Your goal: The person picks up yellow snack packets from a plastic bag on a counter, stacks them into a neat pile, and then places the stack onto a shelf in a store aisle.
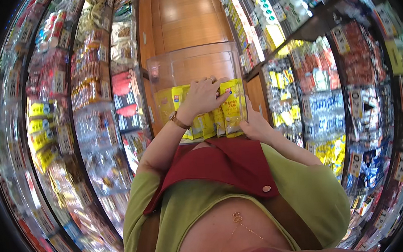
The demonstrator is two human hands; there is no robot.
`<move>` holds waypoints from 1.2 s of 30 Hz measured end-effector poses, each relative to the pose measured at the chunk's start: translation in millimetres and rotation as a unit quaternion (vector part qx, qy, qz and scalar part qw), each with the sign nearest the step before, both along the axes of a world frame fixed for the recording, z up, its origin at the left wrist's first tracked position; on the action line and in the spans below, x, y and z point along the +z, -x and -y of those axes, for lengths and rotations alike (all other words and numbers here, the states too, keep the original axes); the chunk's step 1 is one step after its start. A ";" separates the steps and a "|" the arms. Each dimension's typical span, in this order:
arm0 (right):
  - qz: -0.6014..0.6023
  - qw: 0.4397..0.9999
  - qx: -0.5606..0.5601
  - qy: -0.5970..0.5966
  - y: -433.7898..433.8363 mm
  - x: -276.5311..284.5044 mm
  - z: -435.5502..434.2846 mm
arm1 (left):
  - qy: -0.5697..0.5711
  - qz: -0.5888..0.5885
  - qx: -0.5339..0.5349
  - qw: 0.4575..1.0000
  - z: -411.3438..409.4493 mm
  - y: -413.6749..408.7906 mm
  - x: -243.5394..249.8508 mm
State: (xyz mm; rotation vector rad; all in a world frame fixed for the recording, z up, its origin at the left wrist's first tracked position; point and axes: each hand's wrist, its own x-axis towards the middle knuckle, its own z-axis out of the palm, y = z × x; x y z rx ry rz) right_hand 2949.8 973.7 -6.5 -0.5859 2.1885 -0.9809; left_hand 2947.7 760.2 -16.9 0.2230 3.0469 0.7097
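A clear plastic bin (196,64) is held in front of my chest, with several upright yellow snack packets (234,112) along its near side. My left hand (204,96), with a ring and a wristwatch (180,121), is inside the bin over the packet tops. Its thumb stretches right across a packet, while its other fingertips are partly hidden, so I cannot tell whether they pinch one. My right hand (256,121) grips the bin's right side from outside, the thumb at the near corner. A burgundy apron (218,163) touches or nearly touches the near edge.
Stocked shelves (90,70) of bagged snacks rise on my left, and more shelves (317,63) of packets with price tags stand on my right. A brown tiled floor (186,17) runs between them. Similar yellow packets (42,135) sit on a left shelf.
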 end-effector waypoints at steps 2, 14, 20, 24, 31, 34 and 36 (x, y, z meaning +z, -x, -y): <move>-0.004 1.000 -0.018 -0.014 38.8 13.5 36.8 | -0.007 -0.060 -0.003 0.998 36.5 41.8 -0.7; -0.013 0.998 -0.055 -0.001 269.6 -0.6 191.3 | 0.003 -0.062 -0.024 0.998 201.3 294.2 -7.4; -0.022 0.999 0.012 0.029 454.7 -11.3 277.5 | 0.011 -0.063 0.043 0.997 284.6 448.0 0.1; -0.026 0.998 0.013 0.060 558.3 -10.5 318.0 | -0.004 -0.045 0.077 0.996 325.6 536.9 24.6; -0.005 1.000 0.018 -0.022 715.2 -6.4 409.5 | -0.011 0.001 0.098 0.995 413.1 690.3 9.7; 0.038 0.998 0.005 -0.044 788.6 7.1 457.0 | -0.034 0.004 0.077 0.996 464.5 769.4 -4.3; 0.057 0.997 -0.038 -0.041 834.7 22.1 493.3 | -0.029 0.003 0.047 0.998 498.0 831.4 -7.5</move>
